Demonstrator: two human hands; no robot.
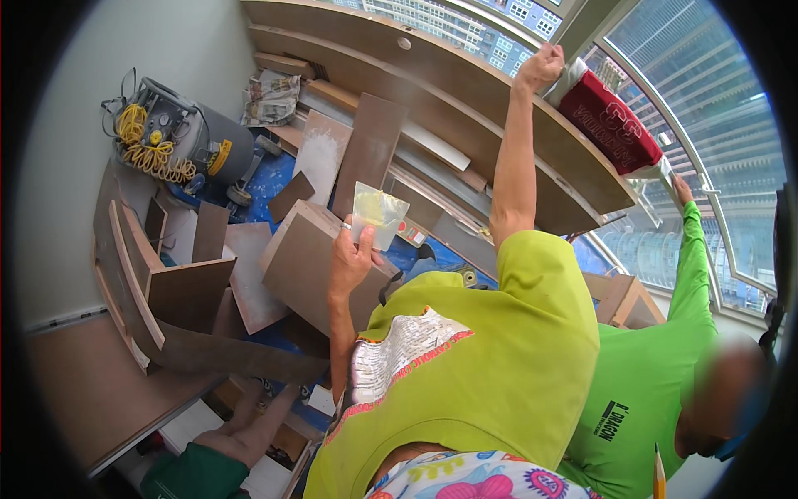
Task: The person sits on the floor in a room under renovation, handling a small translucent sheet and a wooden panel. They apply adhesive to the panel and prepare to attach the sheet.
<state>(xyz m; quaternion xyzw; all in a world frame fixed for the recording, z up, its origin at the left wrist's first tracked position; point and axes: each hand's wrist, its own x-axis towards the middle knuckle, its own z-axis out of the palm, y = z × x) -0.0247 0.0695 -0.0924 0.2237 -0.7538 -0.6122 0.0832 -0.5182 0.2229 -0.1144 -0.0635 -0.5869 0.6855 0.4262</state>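
Note:
My left hand [356, 256], a ring on one finger, grips a translucent square plastic spreader [378, 218] with a yellowish smear on its face. It is held up in front of my chest. My right arm reaches up to the window side. There my right hand [542, 68] is closed, its fingers curled; what it holds, if anything, is hidden. Close beside it lies a red and white piece of fabric [611, 116] with printing, between the long curved brown panel [465, 91] and the window. A co-worker's hand [682, 190] in a green sleeve is at the fabric's other end.
A grey air compressor [220, 150] with yellow coiled hose stands at the far left. Brown boards [366, 150] and box-shaped pieces [320, 266] crowd the blue-covered floor [270, 179]. Another person in dark green shorts [195, 457] is at lower left. A pencil [658, 474] shows at the lower edge.

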